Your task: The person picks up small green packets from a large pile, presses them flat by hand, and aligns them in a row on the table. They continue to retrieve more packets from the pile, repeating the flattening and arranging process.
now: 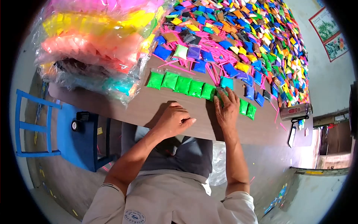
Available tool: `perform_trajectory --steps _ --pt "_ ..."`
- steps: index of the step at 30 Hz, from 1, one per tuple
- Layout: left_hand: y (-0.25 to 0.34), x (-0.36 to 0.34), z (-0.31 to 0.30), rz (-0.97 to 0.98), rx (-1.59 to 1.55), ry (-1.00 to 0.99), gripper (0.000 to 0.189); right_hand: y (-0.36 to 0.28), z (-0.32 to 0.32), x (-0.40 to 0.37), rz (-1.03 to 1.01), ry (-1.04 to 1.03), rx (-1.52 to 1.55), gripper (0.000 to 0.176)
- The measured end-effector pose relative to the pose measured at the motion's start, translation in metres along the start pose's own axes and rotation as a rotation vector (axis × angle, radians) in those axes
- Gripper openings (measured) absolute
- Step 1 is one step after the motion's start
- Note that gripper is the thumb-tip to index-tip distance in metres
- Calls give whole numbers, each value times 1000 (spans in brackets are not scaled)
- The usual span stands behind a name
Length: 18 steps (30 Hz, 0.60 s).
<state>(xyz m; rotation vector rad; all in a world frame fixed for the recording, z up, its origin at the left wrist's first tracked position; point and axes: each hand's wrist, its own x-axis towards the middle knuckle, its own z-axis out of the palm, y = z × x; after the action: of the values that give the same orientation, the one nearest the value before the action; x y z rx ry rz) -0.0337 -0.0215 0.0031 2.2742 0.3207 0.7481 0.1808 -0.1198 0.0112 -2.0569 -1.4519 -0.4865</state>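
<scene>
A row of small bright green packets [182,85] runs across the brown table [179,110] in front of me. My right hand [227,110] lies over the row toward its right end, fingers stretched and slightly apart, touching a green packet that they partly cover. Just right of that hand, another green packet [251,111] ends the row. My left hand [174,120] is curled closed near the table's front edge, below the row and apart from it. Its thumb points right, and nothing shows in it. A teal packet [226,82] sits just above my right fingers.
A large heap of multicoloured packets [261,41] and pink sticks [220,50] covers the table's back and right. Clear plastic bags [93,48] of coloured packets are stacked at left. A metal flask [296,111] lies at right. A blue chair [74,130] stands left.
</scene>
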Motion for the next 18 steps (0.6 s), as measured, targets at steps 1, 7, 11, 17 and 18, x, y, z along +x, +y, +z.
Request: perform_trajectory --steps 1,7,11,17,18 --pt "0 0 1 7 -4 10 40 -9 -1 4 1 -21 47 31" --pt "-4 -1 4 10 11 16 43 -41 22 36 -96 -72 165 34" --pt "-6 -3 4 -8 -3 13 41 -39 37 27 -84 -148 161 31" --pt "-4 -2 3 6 -4 27 39 -35 43 30 -146 -101 165 29" --pt "-4 -3 2 3 -1 25 39 -38 41 32 -149 -103 163 29"
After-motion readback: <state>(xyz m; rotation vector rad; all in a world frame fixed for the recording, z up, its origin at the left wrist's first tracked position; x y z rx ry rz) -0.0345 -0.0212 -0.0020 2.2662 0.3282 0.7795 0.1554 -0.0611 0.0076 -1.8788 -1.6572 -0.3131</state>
